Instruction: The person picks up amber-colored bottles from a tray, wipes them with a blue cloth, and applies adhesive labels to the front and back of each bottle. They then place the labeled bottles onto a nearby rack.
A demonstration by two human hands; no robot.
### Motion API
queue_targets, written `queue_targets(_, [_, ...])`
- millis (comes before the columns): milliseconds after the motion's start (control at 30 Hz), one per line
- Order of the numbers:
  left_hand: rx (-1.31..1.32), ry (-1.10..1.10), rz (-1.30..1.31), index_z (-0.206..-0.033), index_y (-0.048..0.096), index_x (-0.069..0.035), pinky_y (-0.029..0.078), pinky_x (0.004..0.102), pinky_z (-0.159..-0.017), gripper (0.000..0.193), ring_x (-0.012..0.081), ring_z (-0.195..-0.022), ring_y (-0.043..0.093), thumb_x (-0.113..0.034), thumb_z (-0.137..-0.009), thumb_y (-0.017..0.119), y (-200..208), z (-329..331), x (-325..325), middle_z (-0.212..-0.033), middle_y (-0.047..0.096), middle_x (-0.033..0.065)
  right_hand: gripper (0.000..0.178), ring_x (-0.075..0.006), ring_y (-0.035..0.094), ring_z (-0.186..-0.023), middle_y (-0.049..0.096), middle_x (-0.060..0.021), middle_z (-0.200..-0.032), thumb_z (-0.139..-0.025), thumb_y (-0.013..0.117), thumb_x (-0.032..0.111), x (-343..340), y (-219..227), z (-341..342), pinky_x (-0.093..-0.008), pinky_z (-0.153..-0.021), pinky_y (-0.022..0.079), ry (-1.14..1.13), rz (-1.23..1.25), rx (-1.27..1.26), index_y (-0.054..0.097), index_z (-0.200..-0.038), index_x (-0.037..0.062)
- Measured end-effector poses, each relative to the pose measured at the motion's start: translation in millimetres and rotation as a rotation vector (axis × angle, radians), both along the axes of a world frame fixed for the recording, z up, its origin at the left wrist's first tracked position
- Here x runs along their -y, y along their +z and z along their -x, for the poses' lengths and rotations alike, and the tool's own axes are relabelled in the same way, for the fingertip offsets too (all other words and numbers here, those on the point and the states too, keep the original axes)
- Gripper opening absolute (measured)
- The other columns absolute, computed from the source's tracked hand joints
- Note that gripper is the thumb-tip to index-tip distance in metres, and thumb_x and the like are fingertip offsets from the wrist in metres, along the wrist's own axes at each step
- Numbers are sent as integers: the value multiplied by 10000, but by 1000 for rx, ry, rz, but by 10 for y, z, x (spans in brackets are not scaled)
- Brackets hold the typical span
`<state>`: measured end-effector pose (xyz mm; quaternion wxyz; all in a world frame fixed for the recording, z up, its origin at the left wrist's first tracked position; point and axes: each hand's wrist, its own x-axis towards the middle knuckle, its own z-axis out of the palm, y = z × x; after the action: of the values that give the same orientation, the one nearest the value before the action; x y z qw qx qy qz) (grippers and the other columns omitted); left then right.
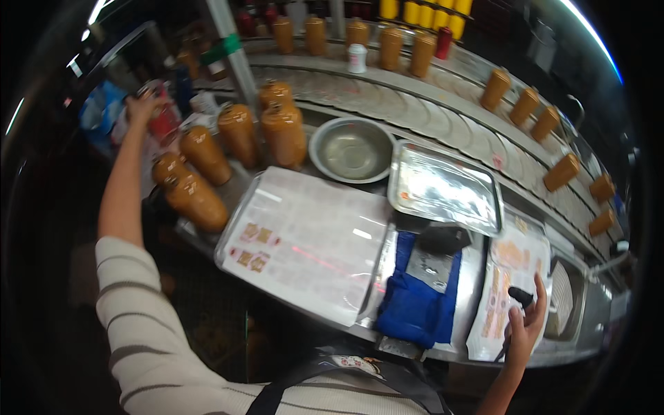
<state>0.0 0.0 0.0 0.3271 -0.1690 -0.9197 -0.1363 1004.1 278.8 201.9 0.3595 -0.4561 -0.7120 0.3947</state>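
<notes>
My left arm stretches to the far left, where my left hand [140, 108] is curled at the top of a clear plastic item with red inside [163, 123]. What its fingers hold is too small to make out. Low on the right, my right hand [527, 326] hovers over a white sheet with orange-brown printed decals [496, 304], its fingers apart. A small black object [521, 297] shows by the thumb and index finger. Before me, a large white sheet [315, 238] covers a board, two pairs of gold-and-pink decals [252, 247] at its left.
Glossy brown vases [196, 200] crowd the left. A round metal basin [353, 149] and a shiny metal tray [446, 187] stand behind the white sheet. A blue cloth [418, 304] lies mid-table, with a sink [570, 304] at right. Beyond runs a curved conveyor [408, 111] bearing more vases.
</notes>
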Motion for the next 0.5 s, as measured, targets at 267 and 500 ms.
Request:
queue_targets(267, [1175, -717, -485, -849, 654, -60, 488, 302, -472, 175, 156, -545, 615, -211, -845, 740, 1042, -40, -1259, -724, 658, 47, 526, -112, 606, -950, 661, -90, -1092, -850, 693, 34, -151, -765, -386, -216, -761, 487, -481, -60, 19, 548, -1355, 6])
queue_targets(500, [892, -573, -490, -1054, 654, -6, 560, 339, -738, 293, 214, -838, 691, -257, -904, 671, 1531, -1606, -1136, -969, 699, 133, 355, -258, 685, -925, 725, -159, -1017, -819, 706, 181, -739, -1318, -2404, -356, -835, 512, -1070, -311, 440, 695, -1134, 16])
